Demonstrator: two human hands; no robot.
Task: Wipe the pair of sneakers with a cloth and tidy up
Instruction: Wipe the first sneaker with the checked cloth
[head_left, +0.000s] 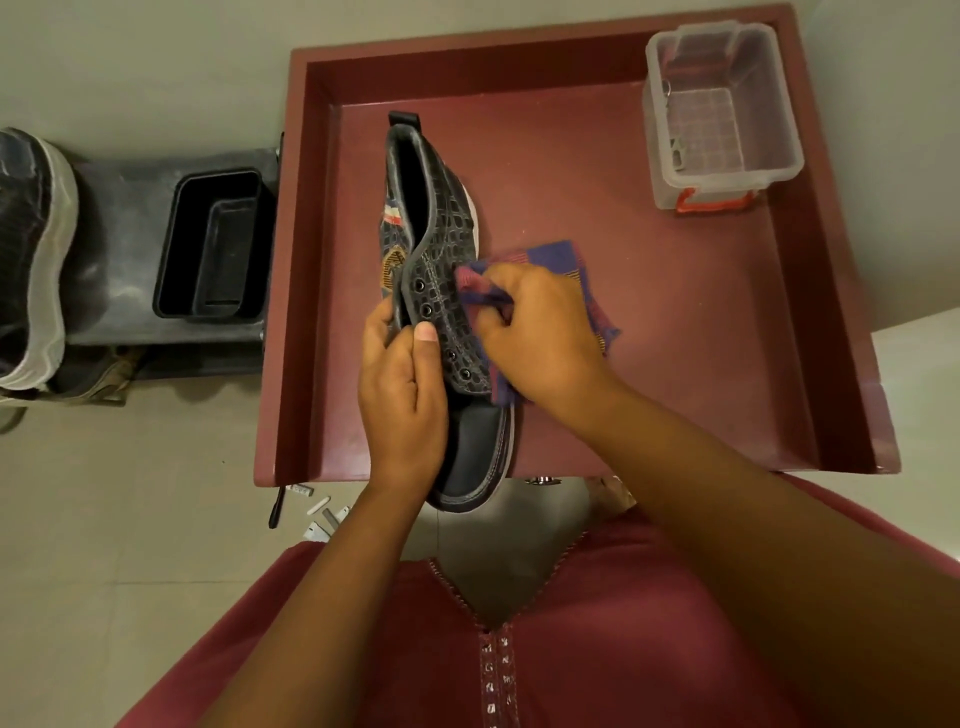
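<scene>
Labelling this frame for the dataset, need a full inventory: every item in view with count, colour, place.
sneaker: 1, dark grey textured with black toe, lying in the tray, toe toward the person
cloth: 1, blue and red checked, against the sneaker's right side
tray: 1, dark red, raised rim, centre
clear box: 1, transparent with red latch, tray's far right corner
black tub: 1, black, on a grey stand left of the tray
second shoe: 1, dark with white sole, far left edge, partly cut off
small scraps: several, white and grey, floor below the tray's near left corner
left hand: 1, grips the sneaker's lace edge
right hand: 1, holds the cloth
</scene>
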